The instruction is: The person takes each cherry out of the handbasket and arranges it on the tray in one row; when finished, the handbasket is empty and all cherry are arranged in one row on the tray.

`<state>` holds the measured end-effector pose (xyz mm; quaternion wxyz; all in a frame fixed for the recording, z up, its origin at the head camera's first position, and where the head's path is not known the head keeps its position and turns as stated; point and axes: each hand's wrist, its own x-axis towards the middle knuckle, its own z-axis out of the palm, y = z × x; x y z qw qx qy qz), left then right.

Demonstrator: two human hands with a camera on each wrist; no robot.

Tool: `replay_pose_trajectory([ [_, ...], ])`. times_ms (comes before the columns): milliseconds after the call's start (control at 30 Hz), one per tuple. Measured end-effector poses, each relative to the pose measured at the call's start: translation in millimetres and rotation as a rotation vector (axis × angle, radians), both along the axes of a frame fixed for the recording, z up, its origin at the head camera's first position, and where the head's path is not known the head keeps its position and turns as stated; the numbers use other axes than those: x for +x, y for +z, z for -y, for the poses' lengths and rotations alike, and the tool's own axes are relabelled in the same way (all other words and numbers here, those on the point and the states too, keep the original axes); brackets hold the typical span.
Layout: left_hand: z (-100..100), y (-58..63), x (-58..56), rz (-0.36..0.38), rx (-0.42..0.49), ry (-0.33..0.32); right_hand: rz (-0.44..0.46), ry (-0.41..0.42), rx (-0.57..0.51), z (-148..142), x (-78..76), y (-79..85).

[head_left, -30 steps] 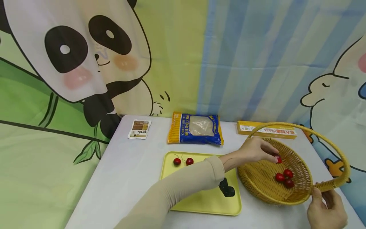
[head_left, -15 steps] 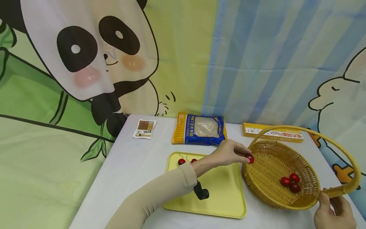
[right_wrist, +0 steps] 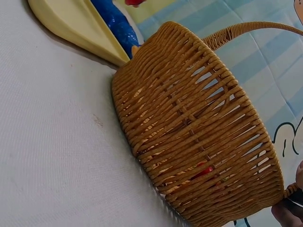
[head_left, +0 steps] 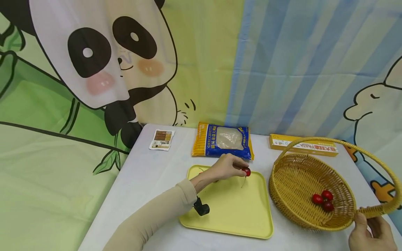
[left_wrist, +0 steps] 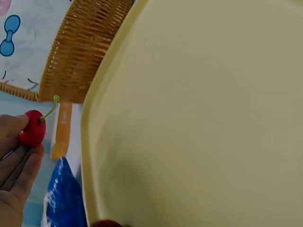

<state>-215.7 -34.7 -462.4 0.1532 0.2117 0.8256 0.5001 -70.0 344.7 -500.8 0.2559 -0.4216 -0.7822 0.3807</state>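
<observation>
Between thumb and fingers my left hand (head_left: 228, 166) pinches a red cherry (left_wrist: 33, 128) by its body, its green stem sticking out. That hand is over the back part of the yellow tray (head_left: 232, 212). A second cherry (head_left: 201, 173) on the tray is mostly hidden behind my wrist. At the right, my right hand (head_left: 372, 232) grips the foot of the handle of a wicker basket (head_left: 292, 181), thumb on top. Inside the basket a small cluster of red cherries (head_left: 327, 195) lies towards its right side.
Behind the tray lies a blue and yellow pasta bag (head_left: 223, 141). A flat yellow pasta box (head_left: 304, 145) is behind the basket, and a small packet (head_left: 162, 139) sits at the table's back left. A printed curtain (head_left: 201, 62) hangs along the rear edge.
My left hand has moved left with the cherry, from over the basket to over the tray. My right hand keeps its hold on the basket's handle. The head view has shifted slightly.
</observation>
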Motion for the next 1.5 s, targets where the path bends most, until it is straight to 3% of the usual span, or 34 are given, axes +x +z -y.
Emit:
replay_pose_trajectory([
  [433, 34.2, -16.2, -3.3, 0.044, -0.070, 0.048, -0.023, 0.019, 0.016, -0.2, -0.4, -0.9],
  [700, 42.5, -22.0, -6.7, 0.021, -0.139, 0.039, -0.019, 0.018, 0.003, -1.9, -1.2, -2.0],
  [933, 44.8, -22.0, -4.3, 0.088, -0.113, 0.033, -0.020, 0.021, 0.007, 0.4, -0.5, 0.1],
  [1100, 45.6, -22.7, -2.5, 0.093, -0.140, 0.028, -0.019, 0.017, 0.008, -0.4, -0.6, -1.2],
  [1333, 41.9, -17.7, -0.1, 0.032, -0.206, 0.011, -0.040, 0.032, 0.008, -1.6, -0.4, -2.4],
  [1500, 21.9, 4.0, 5.7, -0.185, -0.334, -0.051, -0.052, 0.039, 0.007, -1.1, 0.1, -2.0],
])
